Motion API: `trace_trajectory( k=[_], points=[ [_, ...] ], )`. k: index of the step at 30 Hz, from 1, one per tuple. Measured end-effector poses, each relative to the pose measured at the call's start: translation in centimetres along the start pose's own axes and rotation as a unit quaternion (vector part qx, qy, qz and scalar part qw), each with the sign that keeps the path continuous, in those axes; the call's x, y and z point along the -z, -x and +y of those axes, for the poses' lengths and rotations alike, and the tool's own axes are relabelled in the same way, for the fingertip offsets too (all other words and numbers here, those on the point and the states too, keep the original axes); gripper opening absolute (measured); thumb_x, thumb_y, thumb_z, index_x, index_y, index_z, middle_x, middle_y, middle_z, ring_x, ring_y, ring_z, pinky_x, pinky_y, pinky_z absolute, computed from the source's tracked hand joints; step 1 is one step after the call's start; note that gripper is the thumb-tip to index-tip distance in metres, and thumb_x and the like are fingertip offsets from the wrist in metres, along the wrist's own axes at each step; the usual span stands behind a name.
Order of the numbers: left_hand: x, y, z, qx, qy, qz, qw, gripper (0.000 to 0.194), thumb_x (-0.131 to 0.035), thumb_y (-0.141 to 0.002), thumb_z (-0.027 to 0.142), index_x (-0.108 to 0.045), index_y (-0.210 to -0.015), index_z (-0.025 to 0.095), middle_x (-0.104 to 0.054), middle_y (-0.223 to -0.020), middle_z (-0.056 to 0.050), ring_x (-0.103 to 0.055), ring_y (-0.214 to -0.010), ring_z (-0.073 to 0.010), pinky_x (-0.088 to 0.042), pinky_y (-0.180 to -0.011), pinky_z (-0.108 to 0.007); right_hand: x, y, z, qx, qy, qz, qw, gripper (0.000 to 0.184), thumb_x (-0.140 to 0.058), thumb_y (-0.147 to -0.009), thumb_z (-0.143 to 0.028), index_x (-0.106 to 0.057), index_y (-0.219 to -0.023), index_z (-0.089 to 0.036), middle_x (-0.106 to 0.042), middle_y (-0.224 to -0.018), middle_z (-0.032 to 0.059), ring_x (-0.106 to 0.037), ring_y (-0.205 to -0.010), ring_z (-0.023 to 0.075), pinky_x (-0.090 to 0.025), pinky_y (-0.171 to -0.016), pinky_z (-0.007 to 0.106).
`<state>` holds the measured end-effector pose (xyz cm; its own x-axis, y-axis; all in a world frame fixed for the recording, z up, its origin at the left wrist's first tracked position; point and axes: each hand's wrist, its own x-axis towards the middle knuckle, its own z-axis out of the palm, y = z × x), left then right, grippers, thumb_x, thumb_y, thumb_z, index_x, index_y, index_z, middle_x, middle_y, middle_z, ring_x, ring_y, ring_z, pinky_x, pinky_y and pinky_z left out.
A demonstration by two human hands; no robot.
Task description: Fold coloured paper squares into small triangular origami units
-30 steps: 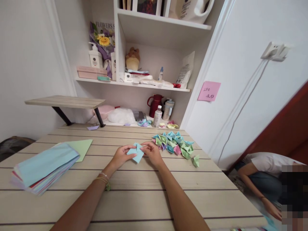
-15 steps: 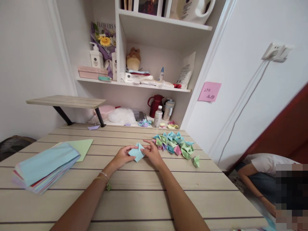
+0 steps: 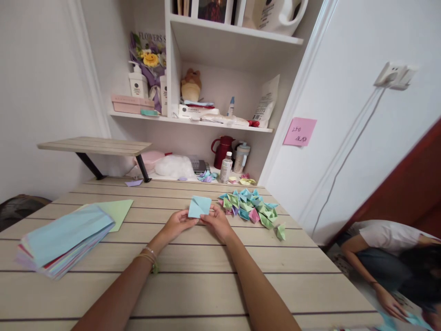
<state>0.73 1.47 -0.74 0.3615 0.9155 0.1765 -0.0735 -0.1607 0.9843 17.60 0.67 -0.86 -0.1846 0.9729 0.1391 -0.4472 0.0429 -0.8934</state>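
A light blue folded paper square (image 3: pixel 200 206) is held up just above the middle of the table, a diagonal crease showing on its face. My left hand (image 3: pixel 178 223) pinches its lower left corner between thumb and fingers. On the other side, my right hand (image 3: pixel 218 222) grips the lower right edge, its thumb in front and the fingers behind. Right of my hands lies a heap of folded paper boats (image 3: pixel 251 204) in blue, green, pink and purple. One green paper boat (image 3: pixel 281 231) sits apart at the heap's near right.
On the left lies a fanned stack of coloured paper (image 3: pixel 69 234) over a green sheet (image 3: pixel 121 214). A small raised shelf (image 3: pixel 94 145) stands behind it. At the back are a bottle (image 3: pixel 225 168), a red jug (image 3: pixel 223 151) and more folded paper (image 3: pixel 207 176). Another person (image 3: pixel 382 262) crouches at right.
The blue paper has gone from a pointed, diamond-like shape to a flat square facing me. My fingers have shifted to its lower corners. The other person's hand now shows near blue paper.
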Motion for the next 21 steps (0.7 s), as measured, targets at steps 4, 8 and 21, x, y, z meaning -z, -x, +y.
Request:
trace_trajectory(
  k=[4, 8, 21],
  points=[
    [0.2, 0.0, -0.1, 0.003, -0.060, 0.025, 0.998, 0.026, -0.067, -0.066, 0.034, -0.066, -0.079, 0.011, -0.066, -0.067, -0.004, -0.056, -0.055, -0.0113, -0.040, -0.052, -0.021, -0.4, 0.1, 0.0, 0.010, 0.042, -0.018, 0.999, 0.041, -0.076, -0.053, -0.029, -0.056, -0.087, -0.018, -0.066, -0.075, 0.0019, -0.060, -0.066, 0.0152, -0.047, -0.066, 0.030],
    [0.4, 0.1, 0.2, 0.006, -0.049, 0.012, 0.999, 0.027, -0.062, -0.071, 0.039, -0.065, -0.073, 0.012, -0.062, -0.054, -0.002, -0.052, -0.045, -0.0102, -0.041, -0.049, -0.022, 0.2, 0.0, -0.3, 0.057, 0.176, 0.024, 0.983, 0.028, -0.075, -0.055, -0.034, -0.061, -0.071, -0.015, -0.061, -0.063, -0.0013, -0.053, -0.057, 0.0118, -0.042, -0.053, 0.023],
    [0.3, 0.2, 0.5, 0.033, 0.067, 0.047, 0.996, 0.035, -0.071, -0.063, 0.033, -0.063, -0.088, 0.010, -0.071, -0.078, -0.010, -0.066, -0.071, -0.0200, -0.051, -0.072, -0.033, 0.3, 0.5, -1.8, 0.027, 0.158, 0.042, 0.986, 0.037, -0.071, -0.057, -0.048, -0.060, -0.070, -0.015, -0.065, -0.064, 0.0032, -0.060, -0.054, 0.0144, -0.045, -0.048, 0.024]
  ],
)
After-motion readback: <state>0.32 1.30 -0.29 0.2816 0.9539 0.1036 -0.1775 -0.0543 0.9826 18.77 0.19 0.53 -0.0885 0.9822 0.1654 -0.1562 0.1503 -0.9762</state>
